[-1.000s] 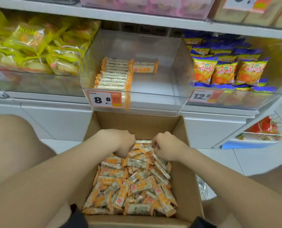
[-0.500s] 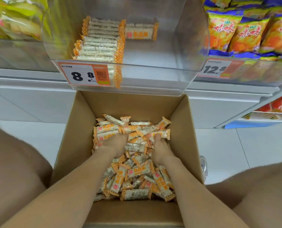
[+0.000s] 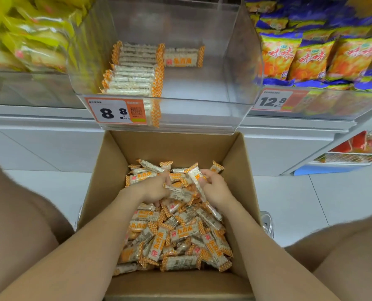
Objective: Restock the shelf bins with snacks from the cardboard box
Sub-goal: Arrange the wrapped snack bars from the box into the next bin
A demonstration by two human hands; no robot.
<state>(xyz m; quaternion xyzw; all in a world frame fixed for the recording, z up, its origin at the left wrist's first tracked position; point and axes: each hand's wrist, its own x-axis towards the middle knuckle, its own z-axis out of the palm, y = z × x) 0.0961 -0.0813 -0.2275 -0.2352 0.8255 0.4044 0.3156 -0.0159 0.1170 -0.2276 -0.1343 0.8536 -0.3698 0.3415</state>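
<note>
An open cardboard box stands on the floor below the shelf, filled with several orange-and-white wrapped snack bars. Both hands are down in the far half of the pile. My left hand is closed around a few bars. My right hand grips one bar that sticks up from its fingers. Above the box, a clear shelf bin with an "8.8" price tag holds neat rows of the same bars on its left side.
A bin of yellow snack packs sits to the left and a bin of orange-and-blue bags with a "12.8" tag to the right. A wire basket hangs low at right. My knees flank the box on the white floor.
The view has dropped closer to the box. Both hands went from the pile's near top deeper in, then closed on bars and lifted slightly.
</note>
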